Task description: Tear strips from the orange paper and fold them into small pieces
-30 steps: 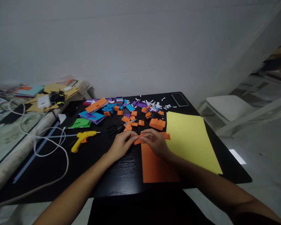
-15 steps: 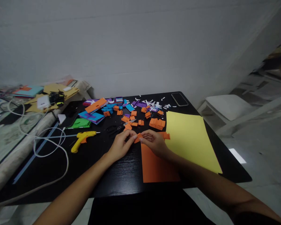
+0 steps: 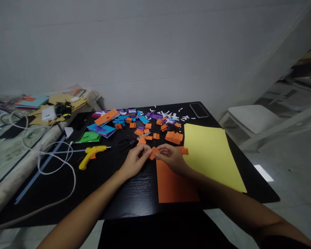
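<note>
Both hands meet over a small orange paper piece (image 3: pixel 153 153) near the middle of the black table (image 3: pixel 134 193). My left hand (image 3: pixel 135 160) pinches its left side with curled fingers. Its right side is pinched by my right hand (image 3: pixel 173 158), which rests on the top of a large orange sheet (image 3: pixel 174 183). Another small orange piece (image 3: pixel 184 150) lies just beyond my right hand. Black-handled scissors (image 3: pixel 128 143) lie just behind my left hand.
A yellow sheet (image 3: pixel 212 157) lies to the right. Behind the hands are a stack of orange pieces (image 3: pixel 174 137), scattered orange, blue and purple scraps (image 3: pixel 142 121), and a phone (image 3: pixel 199 110). A yellow glue gun (image 3: pixel 92 154) with white cable (image 3: pixel 54 162) lies left. A white chair (image 3: pixel 251 119) stands right.
The small orange piece has been turned and drawn together between the fingertips. The hands have shifted only slightly; the rest of the table is unchanged.
</note>
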### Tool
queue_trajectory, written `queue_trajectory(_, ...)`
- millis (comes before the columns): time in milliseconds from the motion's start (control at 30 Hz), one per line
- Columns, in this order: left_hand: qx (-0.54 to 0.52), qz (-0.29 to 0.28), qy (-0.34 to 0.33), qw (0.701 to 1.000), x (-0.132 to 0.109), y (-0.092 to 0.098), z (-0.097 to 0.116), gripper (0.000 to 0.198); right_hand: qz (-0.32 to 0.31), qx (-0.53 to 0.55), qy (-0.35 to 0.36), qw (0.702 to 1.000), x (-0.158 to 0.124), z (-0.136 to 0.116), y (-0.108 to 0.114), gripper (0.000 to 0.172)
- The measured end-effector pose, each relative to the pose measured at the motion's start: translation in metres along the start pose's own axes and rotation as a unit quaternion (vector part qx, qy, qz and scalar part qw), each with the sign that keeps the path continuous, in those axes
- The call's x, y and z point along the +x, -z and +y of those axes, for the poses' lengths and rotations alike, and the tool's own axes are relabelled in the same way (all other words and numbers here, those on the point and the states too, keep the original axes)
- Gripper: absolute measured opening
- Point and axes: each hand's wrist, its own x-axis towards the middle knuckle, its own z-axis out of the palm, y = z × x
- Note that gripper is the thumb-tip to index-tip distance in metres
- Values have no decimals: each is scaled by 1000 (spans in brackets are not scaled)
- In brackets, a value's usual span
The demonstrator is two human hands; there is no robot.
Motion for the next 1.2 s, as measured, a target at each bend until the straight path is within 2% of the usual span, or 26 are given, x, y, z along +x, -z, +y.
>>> queue_trajectory(167, 40, -2, -22, 999, 0, 2, -1, 22, 45, -55, 45, 996, -3, -3, -2, 32)
queue_trajectory(267, 45, -6, -46, 998, 0, 4, -1, 15, 38, -93, 67, 993, -4, -3, -3, 28)
queue_trajectory(367, 40, 9, -60, 997, -1, 5, 0, 23, 26, -119, 81, 989, -6, -2, -3, 25)
queue_trajectory(500, 15, 30, -43, 999, -1, 2, -2, 18, 19, -114, 92, 989, -6, -3, -4, 23)
queue_trajectory(800, -53, 64, 4, 996, 0, -2, -5, 22, 15, -47, 68, 997, -4, -6, -3, 26)
queue_trajectory(1067, -54, 66, 10, 996, 0, -2, -6, 20, -12, 20, -24, 999, 2, -5, 2, 31)
queue_trajectory(1200, -74, 63, 13, 995, -1, -3, -7, 19, -13, 7, -17, 1000, 1, -3, 1, 27)
